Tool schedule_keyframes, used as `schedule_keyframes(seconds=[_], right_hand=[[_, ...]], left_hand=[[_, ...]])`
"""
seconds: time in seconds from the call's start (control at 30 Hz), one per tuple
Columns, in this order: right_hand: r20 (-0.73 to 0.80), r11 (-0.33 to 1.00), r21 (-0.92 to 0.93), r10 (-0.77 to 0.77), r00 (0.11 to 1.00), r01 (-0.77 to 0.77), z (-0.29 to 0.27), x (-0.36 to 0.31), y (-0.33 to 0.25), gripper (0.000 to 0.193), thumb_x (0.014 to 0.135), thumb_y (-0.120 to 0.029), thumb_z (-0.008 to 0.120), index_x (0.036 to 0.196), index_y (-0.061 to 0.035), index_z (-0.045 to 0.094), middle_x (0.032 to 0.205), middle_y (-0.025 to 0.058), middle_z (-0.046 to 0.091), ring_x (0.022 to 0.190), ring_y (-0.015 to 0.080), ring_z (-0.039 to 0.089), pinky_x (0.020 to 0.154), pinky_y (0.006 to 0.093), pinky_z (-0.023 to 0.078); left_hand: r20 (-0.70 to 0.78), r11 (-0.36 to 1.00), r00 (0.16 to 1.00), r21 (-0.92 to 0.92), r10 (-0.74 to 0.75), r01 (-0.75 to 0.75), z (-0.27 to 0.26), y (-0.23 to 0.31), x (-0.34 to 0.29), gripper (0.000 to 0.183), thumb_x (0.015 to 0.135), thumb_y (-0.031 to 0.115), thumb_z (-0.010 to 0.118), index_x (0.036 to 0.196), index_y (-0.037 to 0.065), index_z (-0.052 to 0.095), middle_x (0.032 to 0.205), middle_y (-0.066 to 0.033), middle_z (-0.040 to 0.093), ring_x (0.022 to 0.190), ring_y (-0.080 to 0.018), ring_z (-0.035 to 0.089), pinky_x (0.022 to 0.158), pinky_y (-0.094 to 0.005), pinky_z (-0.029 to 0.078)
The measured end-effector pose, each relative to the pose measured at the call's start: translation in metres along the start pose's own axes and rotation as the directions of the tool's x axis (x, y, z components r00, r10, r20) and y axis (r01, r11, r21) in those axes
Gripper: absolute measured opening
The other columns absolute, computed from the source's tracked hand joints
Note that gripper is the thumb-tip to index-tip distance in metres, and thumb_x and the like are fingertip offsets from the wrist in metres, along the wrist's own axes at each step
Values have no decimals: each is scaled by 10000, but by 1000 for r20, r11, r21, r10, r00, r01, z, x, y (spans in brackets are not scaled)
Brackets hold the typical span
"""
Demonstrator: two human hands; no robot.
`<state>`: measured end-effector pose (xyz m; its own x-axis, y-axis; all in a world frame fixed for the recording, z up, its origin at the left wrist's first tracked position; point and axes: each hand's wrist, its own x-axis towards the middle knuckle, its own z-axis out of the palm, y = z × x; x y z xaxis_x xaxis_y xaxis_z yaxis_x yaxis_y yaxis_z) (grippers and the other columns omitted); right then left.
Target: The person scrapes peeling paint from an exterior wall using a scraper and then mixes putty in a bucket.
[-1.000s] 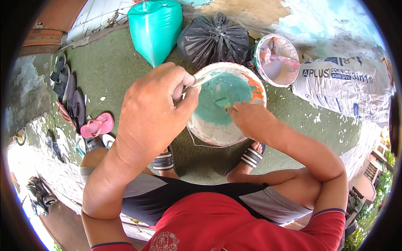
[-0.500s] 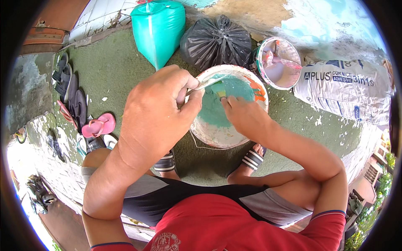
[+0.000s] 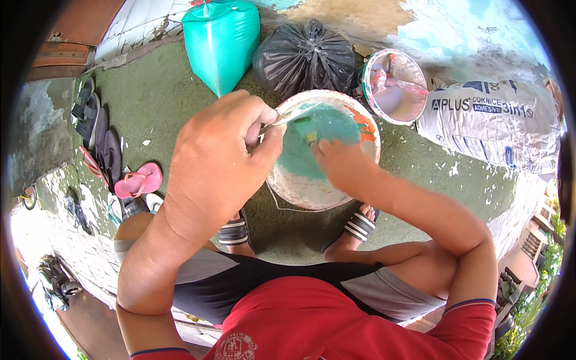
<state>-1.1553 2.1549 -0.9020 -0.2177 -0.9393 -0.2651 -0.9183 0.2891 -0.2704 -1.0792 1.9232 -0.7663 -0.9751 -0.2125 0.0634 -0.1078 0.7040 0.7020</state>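
Note:
A white bucket (image 3: 303, 191) stands between my feet, with green paint (image 3: 336, 129) inside and orange smears on its inner wall. My right hand (image 3: 345, 165) reaches over it, closed around a paint-covered brush (image 3: 309, 137) whose head is in the green paint. Its far end is blurred. At the bucket's left rim my left hand (image 3: 225, 144) is raised, thumb and forefinger pinching a thin, whitish, see-through strip like plastic film (image 3: 294, 114). The strip stretches over the rim; the fingers hide its other end.
Beyond the bucket sit a tied bag of green liquid (image 3: 221, 45), a black plastic bag (image 3: 309, 60) and a smaller paint-stained pail (image 3: 393, 108). A white sack (image 3: 486, 123) lies at right. Several sandals and a pink flip-flop (image 3: 139, 181) lie at left.
The brush in my right hand has shifted slightly left in the green paint. My left hand keeps its pinch. The whole view has moved a little.

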Motion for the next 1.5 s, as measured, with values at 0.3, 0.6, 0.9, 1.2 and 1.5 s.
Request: schedule_keyframes(seconds=[0.3, 0.6, 0.9, 1.2, 1.5], right_hand=[[94, 988, 72, 128, 987, -135, -20, -2, 5, 482, 856, -54, 625, 1314, 75, 550, 1080, 123, 635, 987, 281, 665, 810, 387, 577], [207, 996, 81, 5, 978, -23, -15, -15, -5, 488, 855, -49, 626, 1320, 75, 544, 1079, 125, 631, 981, 282, 666, 750, 382, 588], [242, 990, -23, -131, 961, 141, -1, -13, -23, 506, 853, -46, 616, 1349, 37, 555, 1112, 102, 615, 982, 234, 646, 773, 359, 584], [-6, 999, 0, -45, 999, 45, -3, 1, -1, 341, 834, -70, 654, 1162, 21, 630, 1045, 89, 626, 936, 216, 648, 716, 340, 599], [322, 994, 77, -102, 941, 82, -30, -25, 0, 468, 866, -50, 624, 1326, 26, 574, 1119, 88, 618, 1020, 257, 648, 796, 386, 584]], left_hand=[[16, 999, 1000, 32, -6, 5, 4, 1, 1, 122, 832, 12, 753, 909, -7, 660, 684, -42, 466, 586, -133, 442, 546, -310, 389], [-11, 999, 1000, 34, 2, -2, 4, -2, 1, 120, 831, 19, 756, 904, -6, 664, 684, -42, 470, 586, -131, 444, 548, -309, 400], [-1, 999, 1000, 28, -30, 30, 1, 0, -1, 122, 827, 20, 754, 905, -3, 664, 682, -42, 466, 595, -135, 446, 555, -309, 402], [13, 1000, 1000, 26, -6, 6, 2, 0, 0, 127, 830, 20, 754, 917, -4, 665, 686, -43, 468, 596, -132, 445, 557, -308, 401], [-26, 1000, 1000, 1, -2, 2, 4, 0, -2, 121, 826, 14, 760, 908, -6, 673, 688, -43, 478, 594, -127, 447, 549, -307, 397]])
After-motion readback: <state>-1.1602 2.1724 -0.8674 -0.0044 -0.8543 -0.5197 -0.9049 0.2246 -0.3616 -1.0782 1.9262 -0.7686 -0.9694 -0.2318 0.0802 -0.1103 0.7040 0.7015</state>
